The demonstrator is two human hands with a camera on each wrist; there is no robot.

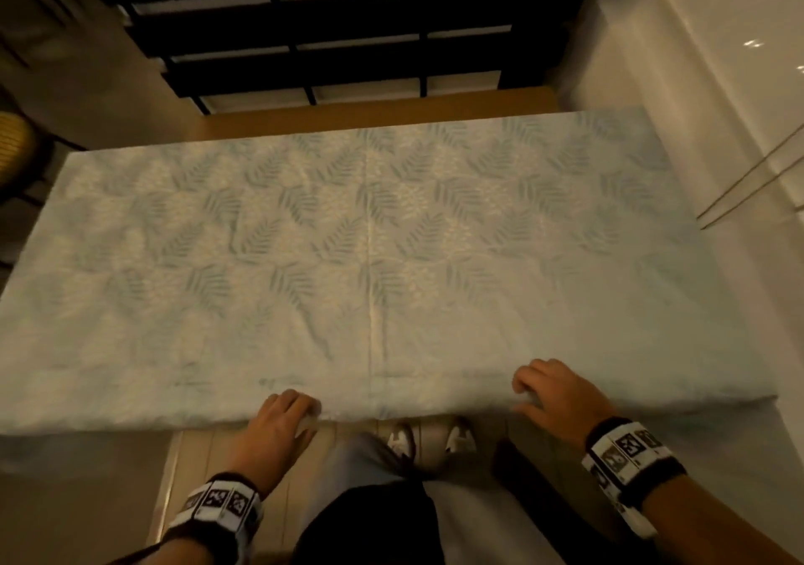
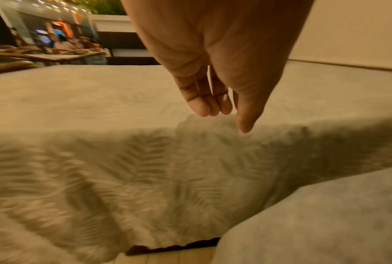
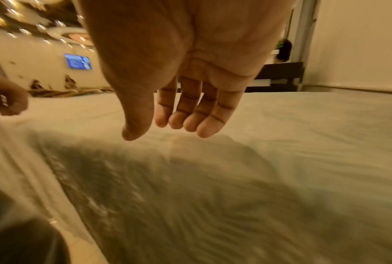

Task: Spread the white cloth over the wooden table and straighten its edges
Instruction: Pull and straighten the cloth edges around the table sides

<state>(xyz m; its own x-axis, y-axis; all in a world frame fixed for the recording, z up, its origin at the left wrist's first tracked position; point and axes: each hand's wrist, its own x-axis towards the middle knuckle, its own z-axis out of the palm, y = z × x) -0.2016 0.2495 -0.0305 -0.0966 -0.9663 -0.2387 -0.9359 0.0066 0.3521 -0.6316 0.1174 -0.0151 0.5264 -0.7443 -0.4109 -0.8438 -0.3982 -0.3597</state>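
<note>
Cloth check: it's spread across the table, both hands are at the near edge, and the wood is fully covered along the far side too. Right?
Not quite. The head view shows a bare strip of the table beyond the far edge of the cloth. The rest holds: the cloth is spread out, with the left hand and the right hand at its near edge.

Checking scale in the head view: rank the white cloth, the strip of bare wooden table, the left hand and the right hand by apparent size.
1. white cloth, fills most of the view.
2. strip of bare wooden table beyond the cloth's far edge.
3. left hand and right hand: these look alike, both at the cloth's near edge, so unranked.
</note>
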